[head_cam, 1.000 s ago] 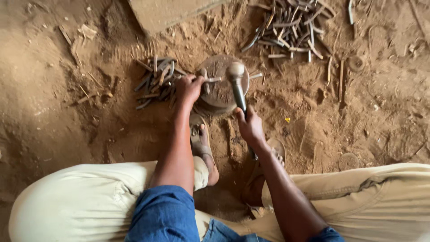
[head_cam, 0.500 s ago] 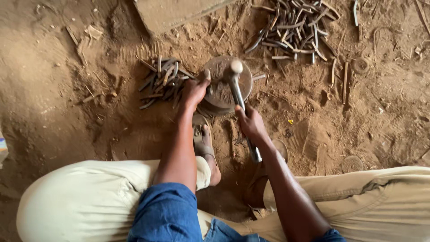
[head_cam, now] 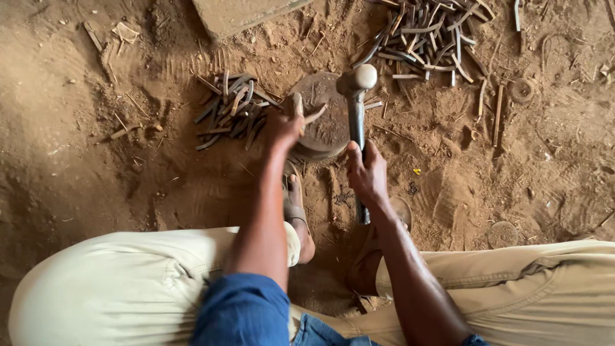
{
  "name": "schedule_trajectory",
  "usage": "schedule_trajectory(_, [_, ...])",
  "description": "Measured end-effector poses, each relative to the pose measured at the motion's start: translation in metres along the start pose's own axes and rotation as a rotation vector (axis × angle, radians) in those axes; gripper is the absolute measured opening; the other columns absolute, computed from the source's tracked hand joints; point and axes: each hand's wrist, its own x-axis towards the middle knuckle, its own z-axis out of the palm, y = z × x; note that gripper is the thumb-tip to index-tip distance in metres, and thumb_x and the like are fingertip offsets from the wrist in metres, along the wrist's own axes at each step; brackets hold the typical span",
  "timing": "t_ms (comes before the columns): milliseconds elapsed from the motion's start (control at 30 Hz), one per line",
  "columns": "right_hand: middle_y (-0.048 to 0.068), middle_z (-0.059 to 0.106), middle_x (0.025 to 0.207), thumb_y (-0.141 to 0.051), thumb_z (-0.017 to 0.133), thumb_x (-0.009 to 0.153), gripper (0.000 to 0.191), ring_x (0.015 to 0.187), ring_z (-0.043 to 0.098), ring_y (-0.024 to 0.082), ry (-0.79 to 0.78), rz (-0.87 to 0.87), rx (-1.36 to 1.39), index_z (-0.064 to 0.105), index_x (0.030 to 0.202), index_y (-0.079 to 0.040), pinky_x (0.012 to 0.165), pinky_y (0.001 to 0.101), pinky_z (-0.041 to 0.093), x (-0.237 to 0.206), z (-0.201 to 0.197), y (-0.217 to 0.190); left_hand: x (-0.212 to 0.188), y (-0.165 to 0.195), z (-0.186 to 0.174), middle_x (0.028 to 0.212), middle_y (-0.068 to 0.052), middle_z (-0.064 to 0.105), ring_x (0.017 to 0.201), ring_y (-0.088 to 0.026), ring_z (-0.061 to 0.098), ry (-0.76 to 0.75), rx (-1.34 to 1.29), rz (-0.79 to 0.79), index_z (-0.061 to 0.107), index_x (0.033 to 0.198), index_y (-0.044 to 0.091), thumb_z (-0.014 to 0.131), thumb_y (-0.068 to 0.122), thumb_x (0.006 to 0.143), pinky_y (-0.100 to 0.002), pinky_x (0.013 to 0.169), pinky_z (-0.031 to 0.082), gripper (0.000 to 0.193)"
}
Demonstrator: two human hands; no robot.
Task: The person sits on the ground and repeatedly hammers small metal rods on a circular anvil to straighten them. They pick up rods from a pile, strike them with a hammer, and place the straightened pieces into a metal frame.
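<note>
Dirt floor underfoot, we pinch a metal piece point(head_cam: 306, 115) in our left hand point(head_cam: 284, 126) on the round anvil point(head_cam: 327, 112) (right hand point(head_cam: 366, 172) clenching the now-raised hammer point(head_cam: 356, 82)).

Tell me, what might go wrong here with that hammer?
The left hand pinches a small metal piece on the round block, right beside the hammer that the right hand grips, so a stray blow might hit fingers. The struck piece could also fly off toward the sandalled foot.

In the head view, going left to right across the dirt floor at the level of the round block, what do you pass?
Small pile of metal pieces → left hand → round block → hammer → small disc.
</note>
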Motion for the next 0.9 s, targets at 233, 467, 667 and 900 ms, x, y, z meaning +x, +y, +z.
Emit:
schedule_trajectory(233, [0.004,0.062,0.07,-0.048,0.05,0.105,0.044,0.05,0.056,0.013,-0.093,0.151,-0.181,0.058,0.105,-0.005,0.04,0.0324,0.051,0.006,-0.008,0.011,-0.037,-0.04,0.071,0.052,0.003,0.047,0.042,-0.011,0.036,-0.004,-0.141,-0.109,0.066,0.071,0.009,0.038,0.05,0.107,-0.029,0.038,0.029,0.061])
schedule_trajectory(467, [0.002,0.061,0.069,-0.04,0.057,0.104,0.036,0.053,0.056,0.009,0.001,-0.05,0.007,0.06,0.105,-0.004,0.043,0.0279,0.049,-0.011,-0.019,-0.02,-0.073,-0.038,0.097,0.054,-0.002,0.057,0.047,-0.01,0.052,0.138,-0.521,-0.016,0.066,0.067,0.009,0.048,0.05,0.104,-0.031,0.051,0.043,0.058])
schedule_trajectory(667, [-0.001,0.056,0.07,-0.037,0.054,0.11,0.03,0.055,0.053,0.008,0.059,-0.476,0.308,0.053,0.112,-0.006,0.048,0.0265,0.048,-0.021,-0.026,-0.038,-0.072,-0.046,0.104,0.06,-0.003,0.059,0.05,-0.016,0.053,0.235,-0.358,-0.046,0.063,0.071,0.008,0.059,0.053,0.1,-0.039,0.052,0.044,0.054])
schedule_trajectory(900, [0.002,0.06,0.07,-0.041,0.055,0.103,0.034,0.052,0.057,0.011,-0.055,-0.138,-0.165,0.06,0.113,-0.008,0.044,0.0278,0.047,-0.011,-0.005,-0.027,-0.067,-0.048,0.107,0.06,-0.003,0.052,0.055,-0.015,0.043,0.263,-0.575,0.02,0.06,0.068,-0.001,0.074,0.046,0.097,-0.044,0.053,0.036,0.058])
